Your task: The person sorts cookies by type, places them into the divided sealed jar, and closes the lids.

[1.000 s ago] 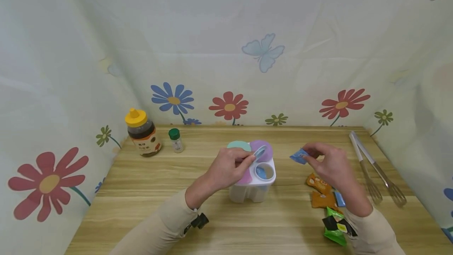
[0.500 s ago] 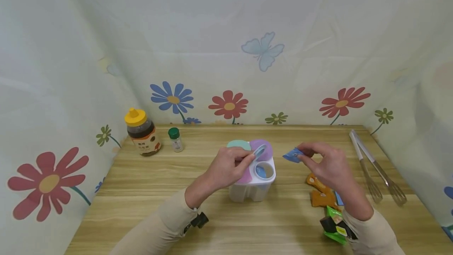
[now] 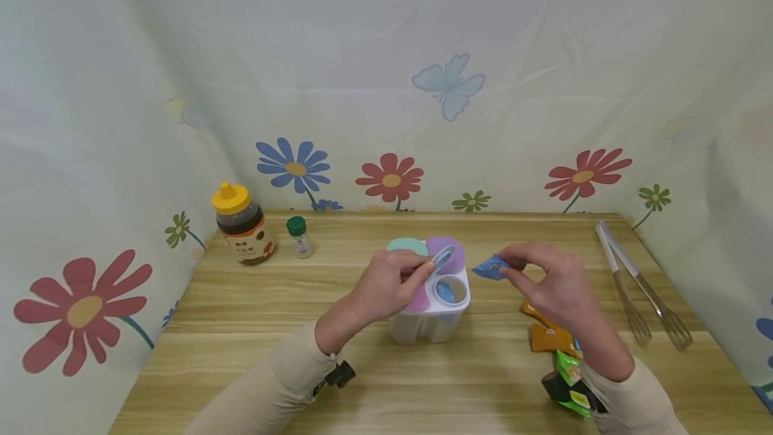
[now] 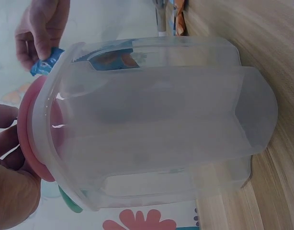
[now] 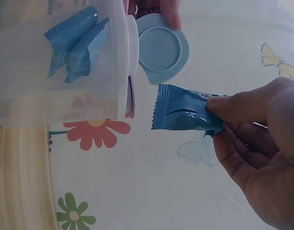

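My left hand pinches a light blue round lid, tilted up beside the uncovered round opening of a clear plastic container. Green, purple and pink lids cover the container's other openings; the pink lid is by my left fingers. Through the wall in the right wrist view, two blue packets show inside. My right hand pinches another small blue wrapped packet between thumb and fingers, just right of the container and slightly above its top.
Orange packets and a green packet lie under my right forearm. Metal tongs rest at the right. Back left stand a honey jar with yellow cap and a green-capped shaker. Patterned cloth walls surround the table.
My right hand has moved left with the blue packet, closer to the container's opening. The left hand and the lid have stayed in place.
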### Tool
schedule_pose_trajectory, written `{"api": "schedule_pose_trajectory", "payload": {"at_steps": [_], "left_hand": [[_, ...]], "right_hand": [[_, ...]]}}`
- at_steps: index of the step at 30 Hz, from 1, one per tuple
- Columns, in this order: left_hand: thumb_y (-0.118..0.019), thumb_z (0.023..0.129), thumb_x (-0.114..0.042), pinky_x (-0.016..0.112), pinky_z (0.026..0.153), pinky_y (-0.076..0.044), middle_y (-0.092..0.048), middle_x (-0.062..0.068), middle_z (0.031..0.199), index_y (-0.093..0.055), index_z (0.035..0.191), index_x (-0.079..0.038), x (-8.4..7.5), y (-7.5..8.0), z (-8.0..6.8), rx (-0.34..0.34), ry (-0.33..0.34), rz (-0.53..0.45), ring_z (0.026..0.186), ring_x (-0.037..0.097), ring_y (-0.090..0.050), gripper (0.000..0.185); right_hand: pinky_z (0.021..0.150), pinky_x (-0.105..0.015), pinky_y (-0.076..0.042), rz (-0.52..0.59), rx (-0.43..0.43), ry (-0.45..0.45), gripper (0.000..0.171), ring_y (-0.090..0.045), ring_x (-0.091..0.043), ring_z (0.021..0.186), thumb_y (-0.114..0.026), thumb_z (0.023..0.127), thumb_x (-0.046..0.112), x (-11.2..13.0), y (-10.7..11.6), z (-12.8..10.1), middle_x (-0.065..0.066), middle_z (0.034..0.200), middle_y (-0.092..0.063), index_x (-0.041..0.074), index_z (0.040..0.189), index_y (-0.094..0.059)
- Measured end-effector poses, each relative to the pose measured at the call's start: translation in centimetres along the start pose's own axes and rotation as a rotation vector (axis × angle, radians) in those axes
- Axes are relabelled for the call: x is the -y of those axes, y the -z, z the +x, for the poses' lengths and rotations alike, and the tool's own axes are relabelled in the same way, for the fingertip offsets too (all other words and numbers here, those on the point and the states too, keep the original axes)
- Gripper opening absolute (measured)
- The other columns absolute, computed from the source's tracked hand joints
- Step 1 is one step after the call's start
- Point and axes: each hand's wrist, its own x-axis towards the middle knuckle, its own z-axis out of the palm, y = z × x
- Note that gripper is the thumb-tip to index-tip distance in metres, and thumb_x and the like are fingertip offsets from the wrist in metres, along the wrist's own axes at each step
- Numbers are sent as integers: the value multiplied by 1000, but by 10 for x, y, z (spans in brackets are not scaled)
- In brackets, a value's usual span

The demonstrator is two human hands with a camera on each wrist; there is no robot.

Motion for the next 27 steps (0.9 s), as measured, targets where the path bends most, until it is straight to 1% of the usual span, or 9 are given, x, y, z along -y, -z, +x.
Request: {"api": "schedule_pose_trajectory", "payload": {"at_steps": [7,11,18,27], "left_hand": [[-63,96,-19,16,48,-44,-59,-5,66,-76,91,-5,1,0,0,-5,-7,7,57,4,-49,20],[-63,96,-19,15,47,-41,-57,-5,64,-76,89,-6,1,0,0,-2,-8,13,56,4,-48,20],[-63,96,-20,16,47,-43,-62,-4,68,-76,93,-5,3,-2,1,0,-14,12,57,3,-50,21],[-62,96,-21,17,47,-44,-62,-4,69,-76,95,-5,3,-1,0,8,12,11,57,4,-51,21]], "right_hand": [[69,-11,-51,75,10,57,36,-64,-8,71,-85,65,-8,9,-4,3,2,87,-72,10,94,-73],[70,-11,-51,103,20,54,36,-64,-8,72,-84,66,-8,12,-7,4,1,88,-72,10,95,-73],[72,-11,-50,121,32,56,33,-62,-6,75,-84,68,-5,15,-13,4,3,88,-71,11,95,-73],[70,-14,-50,157,67,72,29,-60,-4,76,-83,73,0,20,-24,6,5,89,-70,12,97,-73]]}}
